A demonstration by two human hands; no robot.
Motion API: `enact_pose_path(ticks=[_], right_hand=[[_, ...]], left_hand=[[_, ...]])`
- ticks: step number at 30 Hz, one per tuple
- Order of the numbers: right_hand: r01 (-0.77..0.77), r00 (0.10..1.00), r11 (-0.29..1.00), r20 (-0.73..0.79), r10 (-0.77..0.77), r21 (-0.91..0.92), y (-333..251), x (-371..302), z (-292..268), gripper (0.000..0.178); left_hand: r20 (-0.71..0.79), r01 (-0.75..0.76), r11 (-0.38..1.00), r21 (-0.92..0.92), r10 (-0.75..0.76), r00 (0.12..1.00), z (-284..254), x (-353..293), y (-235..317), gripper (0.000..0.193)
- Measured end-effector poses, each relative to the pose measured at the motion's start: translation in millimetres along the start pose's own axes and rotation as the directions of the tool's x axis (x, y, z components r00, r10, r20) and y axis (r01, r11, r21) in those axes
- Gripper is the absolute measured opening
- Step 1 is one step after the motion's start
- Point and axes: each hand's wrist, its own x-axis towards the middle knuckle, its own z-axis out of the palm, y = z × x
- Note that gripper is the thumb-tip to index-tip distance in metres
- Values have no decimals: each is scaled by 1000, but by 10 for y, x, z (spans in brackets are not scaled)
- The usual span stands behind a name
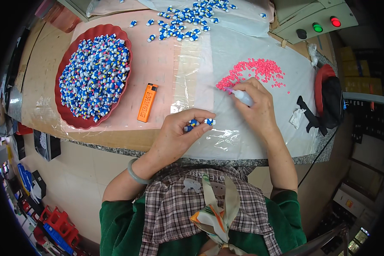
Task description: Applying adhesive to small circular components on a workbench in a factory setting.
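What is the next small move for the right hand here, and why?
Probably the right hand should bring the white tool with one pink piece over to the blue-and-white pieces pinched in the left hand. The tool's tip already rests at the edge of the pink pile, and the left hand holds its pieces up close by.

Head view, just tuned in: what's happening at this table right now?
A person sits at a plastic-covered table doing small assembly work. The left hand pinches a few small blue-and-white pieces. The right hand holds a small white squeeze bottle, its tip at a heap of pink beads. A red dish on the left is piled with blue, white and pink pieces, more blue-and-white pieces lie scattered at the far edge, and an orange lighter lies between.
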Motion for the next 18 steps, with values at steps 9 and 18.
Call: enact_pose_path(ticks=[9, 18], right_hand=[[183, 974, 970, 163, -157, -158, -58, 109, -78, 32], [166, 941, 963, 325, -90, -214, -91, 196, -154, 27]], left_hand=[[-69, -137, 990, 32, 139, 988, 28, 32, -60, 22], [-4, -54, 997, 61, 55, 999, -5, 17, -12, 22]])
